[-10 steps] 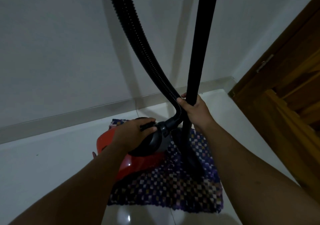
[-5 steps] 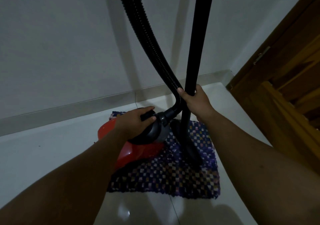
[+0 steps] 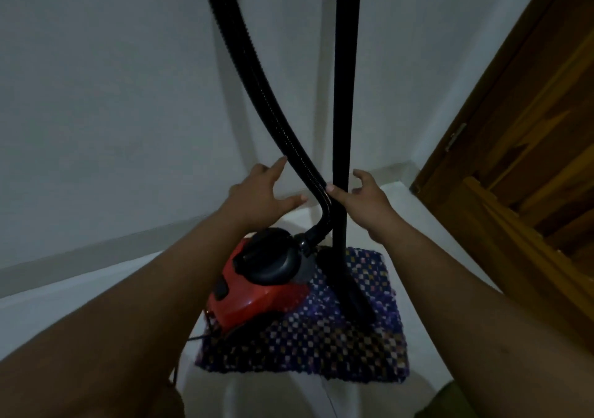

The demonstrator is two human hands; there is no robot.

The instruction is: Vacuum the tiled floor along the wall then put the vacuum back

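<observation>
**Canister vacuum parked on a checked mat in the corner, both hands spread beside the wand**

Head view: The red canister vacuum [image 3: 257,298] sits on a small checked woven mat [image 3: 308,340], purple and pale squares, which lies on the glossy white tiled floor [image 3: 80,305]. The vacuum covers the mat's left part and overhangs its left edge. A dark round cover tops the vacuum's far end, and the black ribbed hose [image 3: 257,73] rises from there, curving up and left out of the top of the frame. Just right of the vacuum, the black wand [image 3: 345,63] stands nearly upright, its lower end resting on the mat.

Beyond the mat, a plain pale wall [image 3: 112,96] meets the floor along a grey skirting strip [image 3: 96,250]. Right of the mat, a brown wooden door frame [image 3: 514,102] with a small metal fitting runs up the frame edge, with wooden boards below it.

The left hand [image 3: 260,195] hovers above the vacuum, left of the hose, fingers spread and holding nothing. The right hand [image 3: 363,199] is also spread wide, just right of the wand; its thumb tip appears to touch where hose and wand cross, the other fingers apart from both. A dark cord trails from the vacuum's near left side across the floor.
</observation>
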